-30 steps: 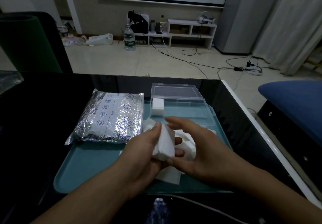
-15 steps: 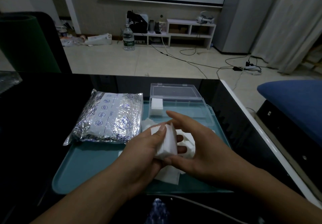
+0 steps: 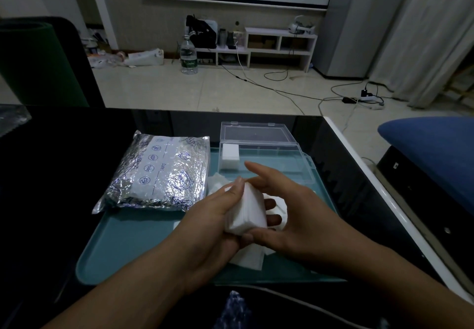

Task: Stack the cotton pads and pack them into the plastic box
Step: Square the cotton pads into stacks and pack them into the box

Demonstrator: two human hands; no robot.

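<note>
My left hand [image 3: 213,223] grips a white stack of cotton pads [image 3: 248,213] above the teal tray [image 3: 128,251], thumb on top and fingers underneath. My right hand [image 3: 295,216] cups the stack's right side, thumb at its lower corner and fingers stretched over its top edge. Loose white pads [image 3: 250,257] lie on the tray under my hands. The clear plastic box [image 3: 266,162] stands open behind them with its lid [image 3: 255,131] tipped back. One small stack of pads [image 3: 230,158] sits in the box's left end.
A crinkled silver foil pouch [image 3: 159,175] lies on the tray's left half. The tray rests on a black glossy table [image 3: 59,175] with a white right edge. A blue cushion [image 3: 433,154] stands to the right, beyond the table.
The stack has turned slightly in my hands and my right hand's fingers have closed in over its top edge. Both hands stay in the same place above the tray.
</note>
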